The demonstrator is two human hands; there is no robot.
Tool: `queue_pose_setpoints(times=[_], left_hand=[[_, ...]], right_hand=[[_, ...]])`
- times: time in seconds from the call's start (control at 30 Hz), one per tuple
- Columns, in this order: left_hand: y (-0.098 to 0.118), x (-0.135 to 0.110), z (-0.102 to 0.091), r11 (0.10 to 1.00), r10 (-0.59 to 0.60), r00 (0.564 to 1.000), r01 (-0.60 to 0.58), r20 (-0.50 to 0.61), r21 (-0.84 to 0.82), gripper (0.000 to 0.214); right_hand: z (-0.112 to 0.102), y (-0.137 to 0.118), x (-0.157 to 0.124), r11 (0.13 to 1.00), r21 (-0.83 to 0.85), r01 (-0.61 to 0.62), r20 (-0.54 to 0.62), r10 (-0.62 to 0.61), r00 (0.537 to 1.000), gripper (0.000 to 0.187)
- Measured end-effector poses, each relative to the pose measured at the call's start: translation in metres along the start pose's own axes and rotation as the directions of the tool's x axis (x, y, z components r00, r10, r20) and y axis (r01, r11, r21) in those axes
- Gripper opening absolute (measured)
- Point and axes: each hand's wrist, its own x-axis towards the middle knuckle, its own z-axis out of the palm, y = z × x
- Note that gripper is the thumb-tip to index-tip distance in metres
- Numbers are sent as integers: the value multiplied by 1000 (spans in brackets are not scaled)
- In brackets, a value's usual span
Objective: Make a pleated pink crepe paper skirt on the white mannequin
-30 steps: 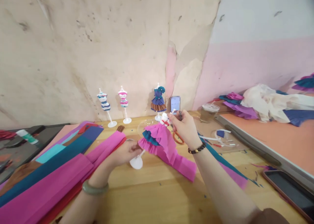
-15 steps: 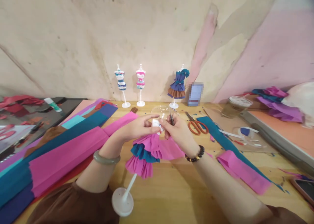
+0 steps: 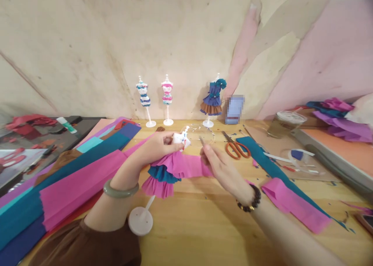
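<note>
My left hand (image 3: pixel 155 146) is closed around the white torso of a small dress form (image 3: pixel 178 138), which is tilted with its neck up and to the right. Its ruffled crepe-paper skirt (image 3: pixel 163 171) has pink and teal tiers, and below it a white stand ends in a round base (image 3: pixel 140 221). From the waist, a pink crepe-paper strip (image 3: pixel 194 166) stretches right toward my right hand (image 3: pixel 217 163). That hand pinches slim tweezers (image 3: pixel 201 140), of which only the tip shows, apart from the torso. Whether its lower fingers also grip the strip is hidden.
Orange-handled scissors (image 3: pixel 237 149) lie right of my right hand, near a teal strip (image 3: pixel 262 163) and a pink strip (image 3: pixel 297 204). Behind stand other small dress forms (image 3: pixel 167 97) and a clear dish (image 3: pixel 208 133). Crepe-paper sheets (image 3: pixel 84 180) cover the left; a lidded cup (image 3: pixel 285 124) stands right.
My right hand has drawn away from the torso, to the right and slightly down, with the tweezers. My left hand has shifted a little left with the dress form, whose neck now shows.
</note>
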Motion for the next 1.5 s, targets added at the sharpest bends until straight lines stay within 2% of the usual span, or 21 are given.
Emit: queue_pose_setpoints(times=[0.07,0.13,0.2,0.3,0.4,0.53,0.67,0.77,0.9,1.03,1.13,1.27,1.4,1.5], left_hand=[[3,-3,-5,998,16,999,-13,-51,69,26],[6,-7,-10,990,37,994,-23,-101,140,26],[9,-12,-14,973,71,986,-36,-148,227,28],[14,-19,-18,939,133,974,-64,-183,337,37],[20,-23,-18,910,175,965,-84,-193,405,44],[25,-24,-16,898,180,971,-96,-159,429,46],[28,-26,-17,889,172,975,-92,-142,449,44],[28,-27,-18,886,147,981,-73,-128,457,45],[30,-27,-15,918,112,988,-61,-108,392,47],[34,-27,-10,949,83,988,-38,-129,313,48],[36,-29,-6,954,81,988,-38,-135,296,48],[37,-28,-3,953,94,985,-48,-143,300,47],[38,-25,0,965,89,983,-45,-162,257,41],[40,-24,1,979,84,980,-47,-182,199,36]], right_hand=[[7,2,-11,983,96,-153,152,138,979,49],[15,0,-19,920,209,-331,320,256,912,46],[22,-3,-25,810,335,-482,455,308,835,40],[28,-7,-29,650,435,-623,575,332,748,34],[31,-6,-30,581,452,-677,607,355,711,32],[37,-3,-33,550,509,-662,588,339,734,32],[45,-1,-37,486,579,-654,580,317,750,45],[51,0,-40,486,596,-640,570,305,763,51],[53,1,-41,540,602,-588,539,269,799,58],[53,2,-40,552,575,-603,580,244,777,64],[53,2,-39,580,562,-589,577,235,782,70],[50,1,-38,680,511,-526,549,213,809,81],[45,-2,-37,755,505,-419,470,166,867,81],[40,-6,-36,798,478,-366,426,154,892,80]])
